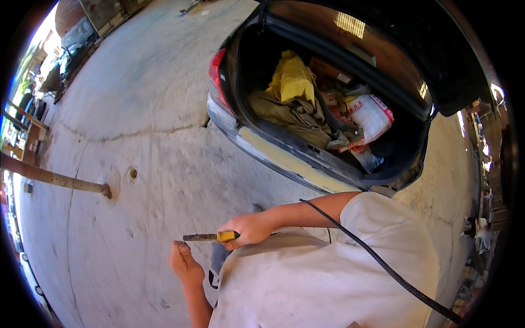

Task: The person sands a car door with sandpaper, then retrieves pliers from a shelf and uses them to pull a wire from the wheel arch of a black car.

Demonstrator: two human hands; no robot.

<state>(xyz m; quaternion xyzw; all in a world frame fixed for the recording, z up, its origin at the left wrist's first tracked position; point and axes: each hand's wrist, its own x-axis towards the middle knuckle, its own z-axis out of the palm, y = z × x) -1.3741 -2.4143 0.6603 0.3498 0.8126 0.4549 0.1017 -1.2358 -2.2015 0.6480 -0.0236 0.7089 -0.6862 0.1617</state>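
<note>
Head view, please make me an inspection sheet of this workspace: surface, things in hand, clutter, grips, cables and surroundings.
Surface: concrete floor, with a crack and a round hole.
Things in hand: yellow-handled tool, its dark end pointing toward the left hand.
Clutter: open car trunk holding a yellow sack, olive cloth, cardboard box and white-and-red bag.
Grips: right hand closed on the tool's handle; left hand at the tool's far tip, contact unclear.
Cables: black cable crossing in front of the pale shirt.
Surroundings: brown pole at left; items along the edges too blurred to identify.
</note>
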